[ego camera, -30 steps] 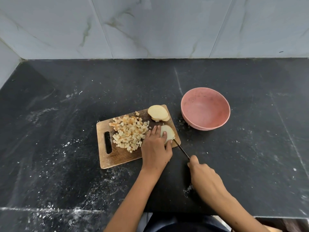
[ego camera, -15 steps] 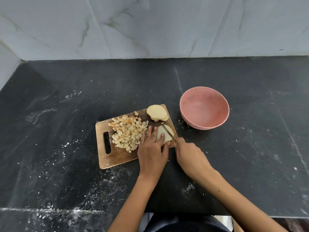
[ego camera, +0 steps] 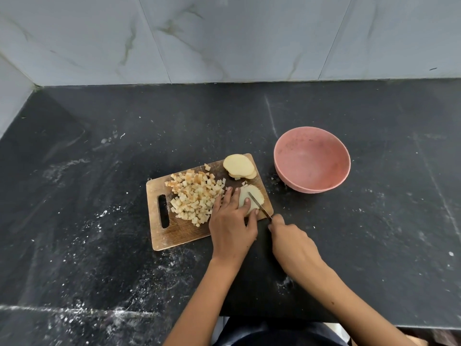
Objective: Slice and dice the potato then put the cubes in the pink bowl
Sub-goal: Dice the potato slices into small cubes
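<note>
Left hand [ego camera: 233, 227]: palm down over the right part of the cutting board, fingers stretched forward and fairly straight, fingertips pressing flat on the potato slices being cut; thumb tip against their near edge.
Right hand [ego camera: 290, 242]: just off the board's near right corner, above the counter, fingers curled round a knife handle; handle itself hidden inside the fist.
Knife [ego camera: 259, 204]: thin blade slanting from the right hand up and left across the slices, tip resting on their top, just right of the left fingertips.
Potato slices under the hand [ego camera: 255, 196]: pale, flat, lying at the right edge of the board, partly covered by the left fingers.
Spare potato slices [ego camera: 239, 166]: small stack of round slices at the far right corner of the board, apart from both hands.
Potato cubes [ego camera: 195, 194]: loose heap of small dice in the middle of the board, some browned, touching the left side of the left hand.
Cutting board [ego camera: 174, 233]: wooden, rectangular, slightly turned, with a slot handle near its left edge; set near the middle of the counter.
Pink bowl [ego camera: 311, 159]: round, upright, on the counter just right of the board's far right corner, no cubes visible inside.
Counter [ego camera: 99, 146]: dark stone, dusted with white specks, running to a pale marbled tile wall [ego camera: 224, 38] along its far edge.
</note>
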Demonstrator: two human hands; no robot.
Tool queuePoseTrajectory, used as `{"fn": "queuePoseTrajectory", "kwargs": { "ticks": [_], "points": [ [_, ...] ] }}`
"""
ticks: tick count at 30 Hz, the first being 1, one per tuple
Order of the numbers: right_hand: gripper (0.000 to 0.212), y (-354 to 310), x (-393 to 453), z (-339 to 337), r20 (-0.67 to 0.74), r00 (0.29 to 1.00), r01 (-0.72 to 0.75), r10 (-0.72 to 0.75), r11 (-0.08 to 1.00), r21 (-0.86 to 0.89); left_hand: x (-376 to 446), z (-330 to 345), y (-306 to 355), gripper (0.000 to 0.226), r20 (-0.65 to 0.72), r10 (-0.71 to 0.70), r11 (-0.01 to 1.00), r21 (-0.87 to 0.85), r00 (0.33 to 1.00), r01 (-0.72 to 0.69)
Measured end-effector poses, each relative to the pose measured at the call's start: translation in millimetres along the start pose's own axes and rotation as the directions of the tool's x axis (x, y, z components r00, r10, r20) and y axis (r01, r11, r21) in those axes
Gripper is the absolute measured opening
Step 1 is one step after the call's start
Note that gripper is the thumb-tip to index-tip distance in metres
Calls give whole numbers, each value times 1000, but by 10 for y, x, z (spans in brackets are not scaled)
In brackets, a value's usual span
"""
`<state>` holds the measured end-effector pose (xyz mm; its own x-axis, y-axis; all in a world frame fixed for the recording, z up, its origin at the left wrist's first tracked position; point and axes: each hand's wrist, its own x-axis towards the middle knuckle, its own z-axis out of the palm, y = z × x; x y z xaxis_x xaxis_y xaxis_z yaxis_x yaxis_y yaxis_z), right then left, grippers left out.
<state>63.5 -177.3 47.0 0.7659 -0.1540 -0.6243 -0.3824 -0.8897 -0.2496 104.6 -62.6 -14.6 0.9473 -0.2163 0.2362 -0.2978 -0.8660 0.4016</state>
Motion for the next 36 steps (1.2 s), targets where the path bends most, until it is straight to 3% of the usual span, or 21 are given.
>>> {"fn": "queuePoseTrajectory", "kwargs": {
  "ticks": [4, 12, 18, 27, 36],
  "points": [
    [6, 151, -188, 73, 7, 1000, 18, -18, 1000, 3, 4, 0, 1, 28, -2, 3, 1000, 9, 1000, -3],
    [20, 315, -382, 70, -25, 998, 55, -55, 998, 34, -28, 18, 25, 30, 3, 0, 999, 49, 1000, 0],
    [26, 212, -313, -73, -136, 988, 96, -74, 981, 166, -85, 11, -5, 31, 6, 53, 994, 96, 999, -53],
    [30, -80, -3, -101, -117, 988, 109, -97, 989, 101, -134, -67, -64, 38, -25, 61, 994, 90, 998, -59],
    [21, -232, 101, -41, -124, 991, 60, -56, 998, 29, -95, -73, -30, 26, -32, 28, 994, 102, 999, -25]
  ]
}}
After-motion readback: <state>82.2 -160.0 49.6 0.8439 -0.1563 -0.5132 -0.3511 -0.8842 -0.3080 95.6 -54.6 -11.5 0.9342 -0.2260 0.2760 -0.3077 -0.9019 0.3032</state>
